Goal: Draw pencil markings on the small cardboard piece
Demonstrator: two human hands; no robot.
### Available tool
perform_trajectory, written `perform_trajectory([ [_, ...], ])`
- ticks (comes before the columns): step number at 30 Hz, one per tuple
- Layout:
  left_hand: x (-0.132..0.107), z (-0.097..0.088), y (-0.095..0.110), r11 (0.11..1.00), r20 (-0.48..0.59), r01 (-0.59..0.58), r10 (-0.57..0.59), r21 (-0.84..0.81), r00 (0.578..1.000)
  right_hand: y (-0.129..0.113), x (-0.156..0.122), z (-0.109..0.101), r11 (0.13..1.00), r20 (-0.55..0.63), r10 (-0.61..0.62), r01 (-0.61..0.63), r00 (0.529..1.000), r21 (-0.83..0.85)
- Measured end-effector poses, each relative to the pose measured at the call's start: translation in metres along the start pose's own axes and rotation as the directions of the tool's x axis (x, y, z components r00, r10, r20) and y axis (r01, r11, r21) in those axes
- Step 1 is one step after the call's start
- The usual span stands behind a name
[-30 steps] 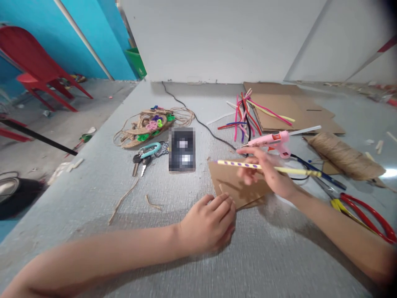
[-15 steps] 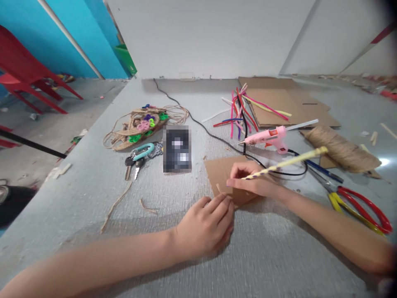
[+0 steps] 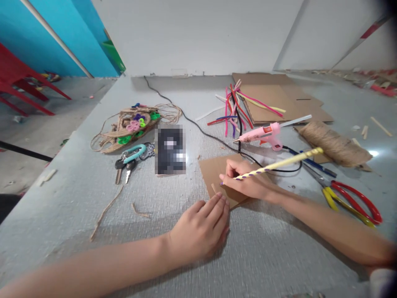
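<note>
- The grey worktop (image 3: pixel 273 256) takes up most of the view, and all your craft stuff is spread across it.
- A stack of big cardboard sheets (image 3: pixel 279 95) lies at the far end, with a bunch of coloured pipe cleaners (image 3: pixel 232 111) fanned out over its left edge.
- The small cardboard piece (image 3: pixel 214 169) sits flat right in front of you, mid-worktop, between both your hands.
- Your left hand (image 3: pixel 200 231) lies palm down on the worktop with relaxed, released fingers, and the fingertips are right at the near edge of that piece.
- Your right hand (image 3: pixel 245 182) rests on top of the piece, fingers pinched around a yellow pencil (image 3: pixel 279 164) with purple dots. The tip is down on the cardboard and the back end angles up to the right.
- A fat twine spool (image 3: pixel 333 145) lies on its side to the right.
- The red and yellow scissors (image 3: pixel 353 198) are just in front of it.
- A pink glue gun (image 3: pixel 263 134) sits just behind the piece, nozzle pointing left.
- The keys (image 3: pixel 130 159) are off to the left.
</note>
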State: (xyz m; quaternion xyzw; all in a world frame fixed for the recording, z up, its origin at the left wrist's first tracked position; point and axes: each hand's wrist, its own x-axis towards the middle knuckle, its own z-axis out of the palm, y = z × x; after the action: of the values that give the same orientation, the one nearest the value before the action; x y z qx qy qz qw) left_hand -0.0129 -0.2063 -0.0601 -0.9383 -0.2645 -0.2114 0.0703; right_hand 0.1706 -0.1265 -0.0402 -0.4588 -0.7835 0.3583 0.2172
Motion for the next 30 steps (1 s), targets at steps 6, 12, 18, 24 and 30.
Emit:
perform_trajectory([
  [6, -0.002, -0.001, 0.001, 0.999, 0.005, -0.025, 0.025, 0.040, 1.000, 0.010, -0.003, -0.002, 0.997, 0.073, -0.075, 0.076, 0.995, -0.010],
  [12, -0.004, 0.000, -0.001, 0.999, 0.009, -0.040, 0.040, 0.031, 0.999, 0.010, -0.002, -0.006, 0.995, 0.088, -0.087, 0.091, 0.992, -0.041],
  [18, -0.002, -0.001, 0.000, 0.999, -0.001, -0.027, 0.027, 0.021, 1.000, 0.012, 0.002, -0.006, 0.996, 0.141, -0.072, 0.079, 0.987, -0.050],
  [24, -0.001, -0.001, 0.000, 0.999, -0.005, -0.026, 0.026, 0.036, 1.000, 0.012, 0.002, -0.005, 0.997, 0.120, -0.064, 0.068, 0.991, -0.028],
  [30, -0.001, -0.002, 0.000, 0.999, -0.009, -0.025, 0.025, 0.039, 1.000, 0.010, 0.001, -0.005, 0.998, 0.146, -0.055, 0.060, 0.988, -0.030],
])
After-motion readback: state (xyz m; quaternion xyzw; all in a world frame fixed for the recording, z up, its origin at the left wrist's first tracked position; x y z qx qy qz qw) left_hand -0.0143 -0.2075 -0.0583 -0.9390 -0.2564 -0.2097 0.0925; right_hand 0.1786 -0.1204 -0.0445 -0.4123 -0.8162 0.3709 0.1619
